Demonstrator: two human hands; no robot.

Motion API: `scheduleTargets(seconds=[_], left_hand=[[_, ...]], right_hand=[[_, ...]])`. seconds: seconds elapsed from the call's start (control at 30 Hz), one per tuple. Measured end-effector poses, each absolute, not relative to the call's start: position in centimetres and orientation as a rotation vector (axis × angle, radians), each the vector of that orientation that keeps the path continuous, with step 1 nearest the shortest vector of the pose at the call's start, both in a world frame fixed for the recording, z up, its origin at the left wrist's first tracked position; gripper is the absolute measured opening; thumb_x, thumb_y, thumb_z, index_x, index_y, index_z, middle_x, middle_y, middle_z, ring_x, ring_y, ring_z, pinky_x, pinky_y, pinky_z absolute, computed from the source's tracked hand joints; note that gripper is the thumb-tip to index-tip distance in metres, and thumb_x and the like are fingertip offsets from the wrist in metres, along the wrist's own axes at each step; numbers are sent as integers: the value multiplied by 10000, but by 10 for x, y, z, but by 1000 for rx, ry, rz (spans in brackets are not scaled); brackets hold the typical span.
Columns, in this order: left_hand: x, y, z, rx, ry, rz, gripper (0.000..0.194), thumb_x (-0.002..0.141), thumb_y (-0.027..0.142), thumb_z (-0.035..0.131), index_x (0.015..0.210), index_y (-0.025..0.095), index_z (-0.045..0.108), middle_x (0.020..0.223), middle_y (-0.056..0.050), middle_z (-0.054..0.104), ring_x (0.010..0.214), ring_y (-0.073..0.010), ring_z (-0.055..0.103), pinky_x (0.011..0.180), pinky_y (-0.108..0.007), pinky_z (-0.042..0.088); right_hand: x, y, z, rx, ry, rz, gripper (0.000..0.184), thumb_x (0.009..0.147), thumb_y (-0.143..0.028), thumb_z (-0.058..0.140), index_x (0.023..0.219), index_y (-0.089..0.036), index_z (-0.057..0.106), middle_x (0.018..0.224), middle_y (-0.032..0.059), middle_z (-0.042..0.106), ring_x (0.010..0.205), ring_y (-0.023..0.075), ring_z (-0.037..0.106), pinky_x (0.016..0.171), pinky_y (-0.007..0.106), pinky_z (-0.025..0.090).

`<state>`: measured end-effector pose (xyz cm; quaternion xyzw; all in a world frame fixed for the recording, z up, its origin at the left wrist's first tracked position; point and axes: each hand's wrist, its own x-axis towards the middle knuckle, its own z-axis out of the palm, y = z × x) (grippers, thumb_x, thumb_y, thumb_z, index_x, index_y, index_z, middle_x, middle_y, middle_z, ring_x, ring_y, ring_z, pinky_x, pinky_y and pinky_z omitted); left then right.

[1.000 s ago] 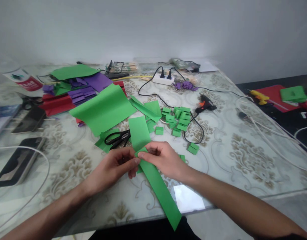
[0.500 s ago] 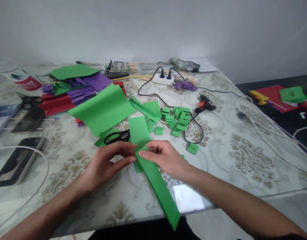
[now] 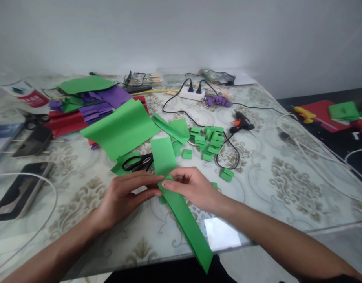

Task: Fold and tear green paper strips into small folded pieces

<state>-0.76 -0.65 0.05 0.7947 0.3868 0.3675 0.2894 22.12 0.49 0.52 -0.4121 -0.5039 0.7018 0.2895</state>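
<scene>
A long green paper strip [image 3: 185,220] runs from between my hands down past the table's near edge. My left hand [image 3: 125,194] pinches its upper end between thumb and fingers. My right hand [image 3: 191,186] presses and grips the same end from the right, fingers curled over it. Just behind my hands lie a wider green paper piece [image 3: 163,155] and black-handled scissors [image 3: 138,162]. A heap of small folded green pieces [image 3: 210,139] sits further back to the right.
A large green sheet [image 3: 122,127], purple and red paper [image 3: 89,112], a black glue gun [image 3: 241,122] with its cable, a white power strip [image 3: 192,93], and phones [image 3: 20,190] at the left lie on the patterned table [image 3: 287,173]. A dark side table stands at the right.
My left hand has moved back in to the strip's upper end, its fingers closing against my right hand. The strip has shifted slightly.
</scene>
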Motion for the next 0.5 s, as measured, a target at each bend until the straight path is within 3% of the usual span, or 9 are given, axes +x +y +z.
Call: scheduleTargets(seconds=[0.27,0.5], left_hand=[[-6,-8,0,2209,1013,1020,256,903,290,817,1156,266,798,994,-42,840,833,-186,803,734,-231,640],[-5,-5,-3,2305,934,1099,222,953,313,762,1145,202,773,961,-50,828,805,-155,799,707,-197,641]], right_hand=[[220,5,9,-1086,-1303,1917,387,780,-499,859,718,-172,661,574,-76,431,523,77,313,484,244,250],[220,4,6,-1086,-1285,1931,396,777,-504,868,756,-152,689,594,-63,476,533,71,358,478,227,248]])
